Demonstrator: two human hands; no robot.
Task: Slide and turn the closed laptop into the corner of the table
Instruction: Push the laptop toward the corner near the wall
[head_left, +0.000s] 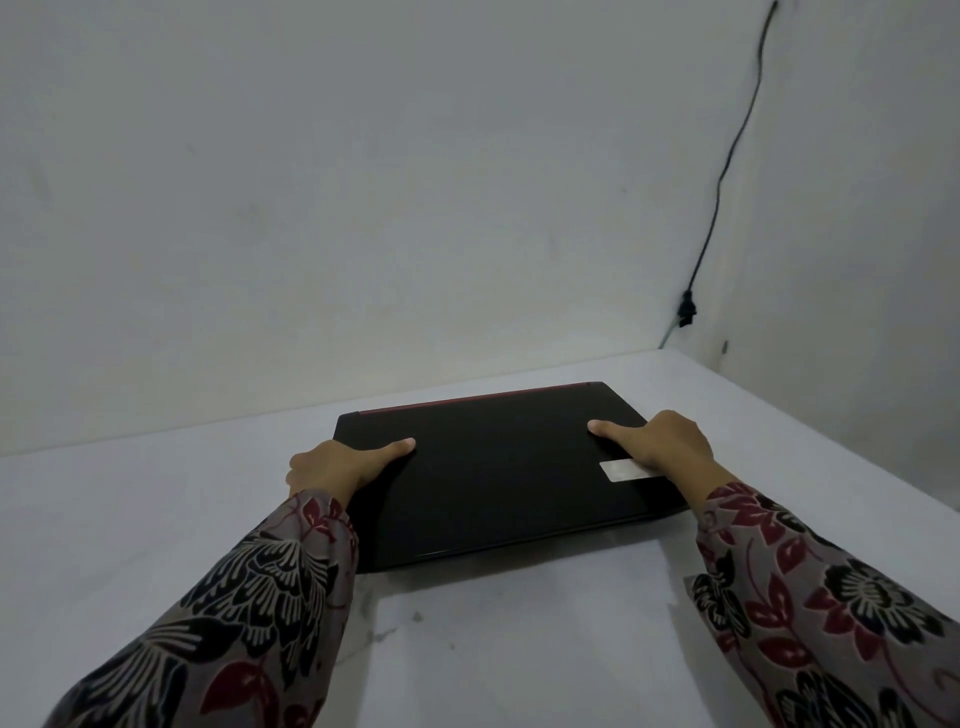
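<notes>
A closed black laptop (498, 473) with a red strip along its far edge lies flat on the white table (519, 649), turned slightly clockwise. My left hand (343, 462) grips its left edge, thumb on the lid. My right hand (660, 441) grips its right edge, thumb on the lid, partly covering a pale sticker (621, 470). The table's far right corner (670, 353) meets two walls beyond the laptop.
A black cable (727, 166) runs down the wall junction to a plug (687, 309) just above the corner. White walls border the table's far side and right side. Bare tabletop lies to the left and in front of the laptop.
</notes>
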